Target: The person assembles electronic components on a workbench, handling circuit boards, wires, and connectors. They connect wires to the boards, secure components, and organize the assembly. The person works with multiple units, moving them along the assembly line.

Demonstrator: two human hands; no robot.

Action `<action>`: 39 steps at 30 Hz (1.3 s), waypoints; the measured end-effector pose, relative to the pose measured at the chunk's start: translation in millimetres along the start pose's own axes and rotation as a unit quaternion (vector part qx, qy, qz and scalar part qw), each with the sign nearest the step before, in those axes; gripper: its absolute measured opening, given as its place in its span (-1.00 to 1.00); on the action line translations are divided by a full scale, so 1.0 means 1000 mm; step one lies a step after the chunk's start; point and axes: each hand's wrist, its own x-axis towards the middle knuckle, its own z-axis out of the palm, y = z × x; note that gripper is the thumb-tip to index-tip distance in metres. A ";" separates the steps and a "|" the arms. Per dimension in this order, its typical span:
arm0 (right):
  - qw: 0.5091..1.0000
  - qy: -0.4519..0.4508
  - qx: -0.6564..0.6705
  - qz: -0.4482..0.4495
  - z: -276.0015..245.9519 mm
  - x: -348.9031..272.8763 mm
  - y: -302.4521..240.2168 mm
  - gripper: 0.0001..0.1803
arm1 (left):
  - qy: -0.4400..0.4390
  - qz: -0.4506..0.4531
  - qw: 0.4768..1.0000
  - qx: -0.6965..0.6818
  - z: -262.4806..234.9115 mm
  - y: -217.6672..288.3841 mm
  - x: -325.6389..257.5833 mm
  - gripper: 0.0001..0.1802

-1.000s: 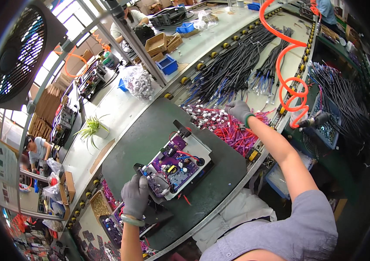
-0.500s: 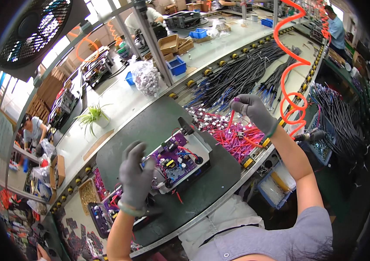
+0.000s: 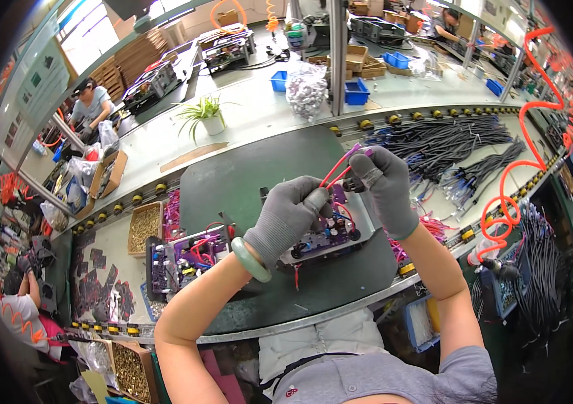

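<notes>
My left hand (image 3: pixel 292 214), in a grey glove with a pale green bangle at the wrist, pinches the lower part of a red wire (image 3: pixel 335 171) with purple ends. The wire's upper end is at the fingers of my right hand (image 3: pixel 387 192), also gloved and closed on it. Both hands are raised over an opened metal unit with a purple circuit board (image 3: pixel 337 232), which they partly cover. A short red lead (image 3: pixel 297 277) hangs from its near side. Left of it, beside my left forearm, sits a second unit with a similar board (image 3: pixel 199 254).
A dark green mat (image 3: pixel 232 176) lies under the units. Black cables (image 3: pixel 434 145) and red wires (image 3: pixel 436 227) lie at the right, near a coiled orange hose (image 3: pixel 502 209). Brass parts fill a box (image 3: pixel 143 229) at left. A potted plant (image 3: pixel 213 124) and other people are beyond.
My view has swung to the right-hand side's opposite, showing more of the left. My hands have come together; my left hand, formerly apart and empty, now grips the red wire too.
</notes>
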 end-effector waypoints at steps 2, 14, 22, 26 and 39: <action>0.999 -0.026 -0.010 0.021 0.013 0.000 -0.001 -0.84 | 0.048 0.043 0.995 0.077 -0.008 -0.017 0.003 -0.73; 0.965 -0.201 -0.165 0.024 0.000 -0.006 -0.001 -0.85 | -0.011 0.043 0.995 0.094 -0.005 -0.028 0.004 -0.76; 0.841 -0.184 -0.449 -0.238 -0.024 0.004 0.015 -0.87 | 0.156 0.052 0.958 0.233 -0.029 -0.042 0.029 -0.73; 0.760 -0.230 -0.547 -0.265 -0.016 0.001 0.028 -0.81 | 0.111 0.106 0.960 0.233 -0.010 -0.054 0.043 -0.76; 0.811 -0.200 -0.484 -0.261 -0.016 0.001 0.024 -0.82 | -0.048 0.035 0.914 0.402 -0.011 -0.055 0.045 -0.80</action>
